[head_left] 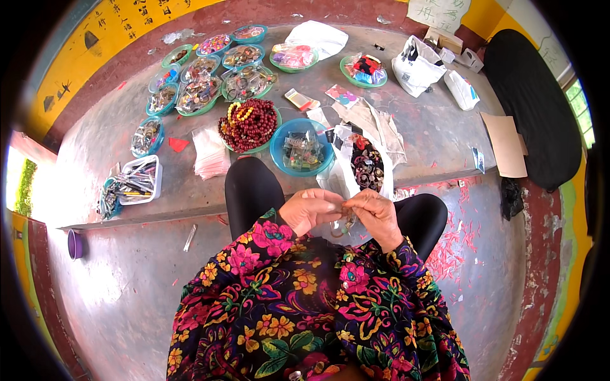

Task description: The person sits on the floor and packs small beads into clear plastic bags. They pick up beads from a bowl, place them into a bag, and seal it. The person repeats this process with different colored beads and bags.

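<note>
Both hands, left hand (311,211) and right hand (376,216), pinch a small bracelet (346,219) over a clear bag (343,232) just below the blue bowl (302,151), many packets apparently still unfilled.

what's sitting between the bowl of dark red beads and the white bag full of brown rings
A blue bowl of small clear packets sits between the bead bowl and the white bag, as the head view shows.
</note>
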### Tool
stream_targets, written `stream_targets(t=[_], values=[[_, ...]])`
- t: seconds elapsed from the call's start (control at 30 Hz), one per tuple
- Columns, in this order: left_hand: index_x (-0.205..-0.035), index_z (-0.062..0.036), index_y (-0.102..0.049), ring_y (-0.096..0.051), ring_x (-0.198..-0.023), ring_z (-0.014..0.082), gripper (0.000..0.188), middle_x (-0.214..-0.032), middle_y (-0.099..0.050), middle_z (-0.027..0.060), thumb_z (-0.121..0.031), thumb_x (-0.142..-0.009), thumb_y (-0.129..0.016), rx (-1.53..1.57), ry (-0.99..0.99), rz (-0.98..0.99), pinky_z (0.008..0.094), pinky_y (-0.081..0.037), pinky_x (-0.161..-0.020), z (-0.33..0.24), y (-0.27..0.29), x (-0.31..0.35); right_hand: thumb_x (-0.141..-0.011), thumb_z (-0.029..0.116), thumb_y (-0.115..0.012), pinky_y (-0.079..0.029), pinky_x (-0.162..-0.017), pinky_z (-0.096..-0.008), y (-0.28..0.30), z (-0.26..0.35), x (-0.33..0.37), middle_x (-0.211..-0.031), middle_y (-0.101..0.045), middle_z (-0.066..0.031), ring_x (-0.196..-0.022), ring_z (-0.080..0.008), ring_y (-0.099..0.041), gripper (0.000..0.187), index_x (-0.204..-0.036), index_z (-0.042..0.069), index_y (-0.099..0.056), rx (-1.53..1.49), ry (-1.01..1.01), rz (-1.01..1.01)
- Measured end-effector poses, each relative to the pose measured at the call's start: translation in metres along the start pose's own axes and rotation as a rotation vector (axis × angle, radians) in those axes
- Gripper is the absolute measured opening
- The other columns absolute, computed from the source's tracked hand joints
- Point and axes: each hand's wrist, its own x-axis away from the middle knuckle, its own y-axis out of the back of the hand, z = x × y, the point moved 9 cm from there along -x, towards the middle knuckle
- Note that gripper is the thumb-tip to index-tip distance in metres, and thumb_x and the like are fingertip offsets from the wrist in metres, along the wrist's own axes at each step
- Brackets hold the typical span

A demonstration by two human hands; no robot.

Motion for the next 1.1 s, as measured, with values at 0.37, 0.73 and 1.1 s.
stream_targets(t=[0.37,0.73,1.1], values=[[-0.101,0.0047,-0.057,-0.063,-0.087,0.0165,0.019,-0.096,-0.063,0.0113,-0.010,-0.089,-0.055,-0.306,-0.141,-0.170,0.0259,-0.052,-0.078,-0.002,0.016,-0.001,-0.084,0.003,-0.056,-0.042,-0.067,-0.0205,0.008,-0.014,0.002,-0.081,-0.060,-0.0002,-0.075,-0.0063,-0.052,0.020,-0.103,-0.001,-0.062,-0.378,-0.272,-0.118],[-0.099,0.0035,-0.057,-0.061,-0.087,0.0147,0.018,-0.095,-0.061,0.0087,-0.012,-0.092,-0.050,-0.567,-0.259,-0.172,0.0282,-0.054,-0.076,-0.008,0.000,0.003,-0.079,0.010,-0.068,-0.038,-0.057,-0.0195,-0.001,-0.036,0.007,-0.071,-0.058,0.0009,-0.065,-0.0045,-0.048,0.013,-0.079,-0.002,-0.065,-0.260,-0.426,-0.084],[-0.101,0.0050,-0.057,-0.061,-0.082,0.0123,0.019,-0.092,-0.062,0.0077,-0.008,-0.092,-0.048,-0.499,-0.279,-0.174,0.0265,-0.054,-0.073,-0.007,-0.002,0.009,-0.079,0.008,-0.067,-0.036,-0.054,-0.0201,0.005,-0.031,0.010,-0.068,-0.056,0.0016,-0.062,-0.0046,-0.046,0.012,-0.078,-0.003,-0.065,-0.207,-0.353,-0.090]])
